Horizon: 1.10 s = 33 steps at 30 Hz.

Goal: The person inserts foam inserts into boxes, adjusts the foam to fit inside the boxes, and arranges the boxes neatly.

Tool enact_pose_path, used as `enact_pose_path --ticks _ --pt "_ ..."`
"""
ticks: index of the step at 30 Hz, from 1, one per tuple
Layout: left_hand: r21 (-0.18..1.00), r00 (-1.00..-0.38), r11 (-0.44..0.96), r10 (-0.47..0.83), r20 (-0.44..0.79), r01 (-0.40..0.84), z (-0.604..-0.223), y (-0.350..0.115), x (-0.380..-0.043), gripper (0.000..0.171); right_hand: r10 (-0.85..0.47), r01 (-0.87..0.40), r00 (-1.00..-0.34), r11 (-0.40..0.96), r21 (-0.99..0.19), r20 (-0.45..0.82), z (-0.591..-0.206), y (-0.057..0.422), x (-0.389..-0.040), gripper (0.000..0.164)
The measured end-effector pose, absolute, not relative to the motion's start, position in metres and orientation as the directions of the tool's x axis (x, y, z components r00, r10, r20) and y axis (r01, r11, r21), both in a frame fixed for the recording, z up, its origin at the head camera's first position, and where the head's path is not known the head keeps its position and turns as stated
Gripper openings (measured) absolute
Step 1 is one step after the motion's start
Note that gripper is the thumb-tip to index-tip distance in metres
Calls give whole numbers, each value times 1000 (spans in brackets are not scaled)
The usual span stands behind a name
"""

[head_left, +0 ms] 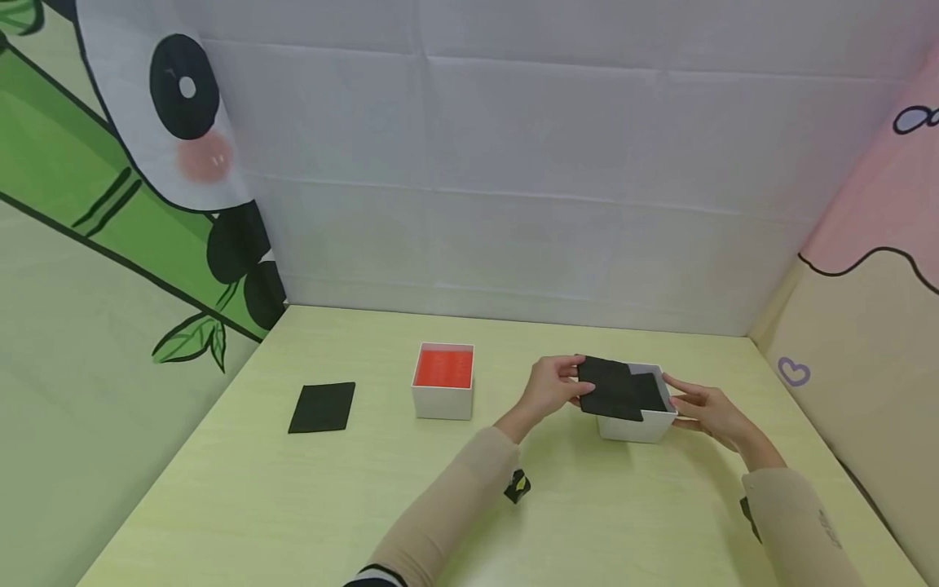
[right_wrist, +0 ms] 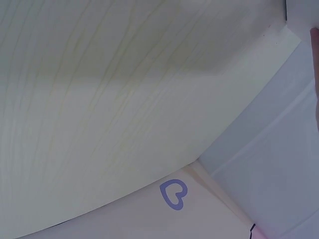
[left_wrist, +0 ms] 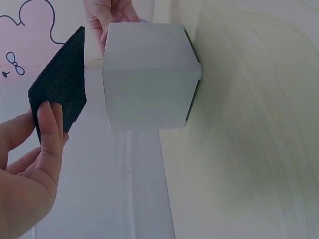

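My left hand [head_left: 548, 386] pinches a black felt square [head_left: 607, 391] by its left edge, thumb on top. The felt overlaps the left part of an open white box [head_left: 632, 430] in the head view. In the left wrist view, the felt [left_wrist: 64, 74] stands tilted beside the box's pale wall [left_wrist: 149, 74]. More black material [head_left: 649, 391] shows inside the box, partly hidden by the felt. At the box's right side, my right hand [head_left: 710, 414] grips the wall with fingers spread along it. Only a finger [right_wrist: 316, 59] and a box corner [right_wrist: 303, 17] appear in the right wrist view.
A second white box [head_left: 443, 403] with a red inside surface [head_left: 444, 368] stands left of my hands. Farther left, another black square [head_left: 323, 408] lies flat on the pale yellow table [head_left: 381, 505]. A white backdrop [head_left: 513, 204] rises at the table's back edge.
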<state>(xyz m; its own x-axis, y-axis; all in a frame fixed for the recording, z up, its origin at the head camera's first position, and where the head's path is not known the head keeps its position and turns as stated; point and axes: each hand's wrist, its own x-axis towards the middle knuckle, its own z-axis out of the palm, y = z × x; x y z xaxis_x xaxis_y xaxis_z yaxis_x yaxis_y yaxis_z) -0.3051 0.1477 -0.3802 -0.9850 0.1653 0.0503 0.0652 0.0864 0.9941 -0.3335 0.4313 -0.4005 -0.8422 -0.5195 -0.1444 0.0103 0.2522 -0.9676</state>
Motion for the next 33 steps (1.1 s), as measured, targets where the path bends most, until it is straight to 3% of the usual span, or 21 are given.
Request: enact_pose_path --ticks 15,33 --pt "969 -971 206 220 90 136 -381 155 -309 48 -495 42 -852 259 -965 -170 -402 433 -334 59" --pt "945 -979 294 180 90 141 -383 166 -322 48 -518 25 -845 209 -978 -132 -401 431 -330 54"
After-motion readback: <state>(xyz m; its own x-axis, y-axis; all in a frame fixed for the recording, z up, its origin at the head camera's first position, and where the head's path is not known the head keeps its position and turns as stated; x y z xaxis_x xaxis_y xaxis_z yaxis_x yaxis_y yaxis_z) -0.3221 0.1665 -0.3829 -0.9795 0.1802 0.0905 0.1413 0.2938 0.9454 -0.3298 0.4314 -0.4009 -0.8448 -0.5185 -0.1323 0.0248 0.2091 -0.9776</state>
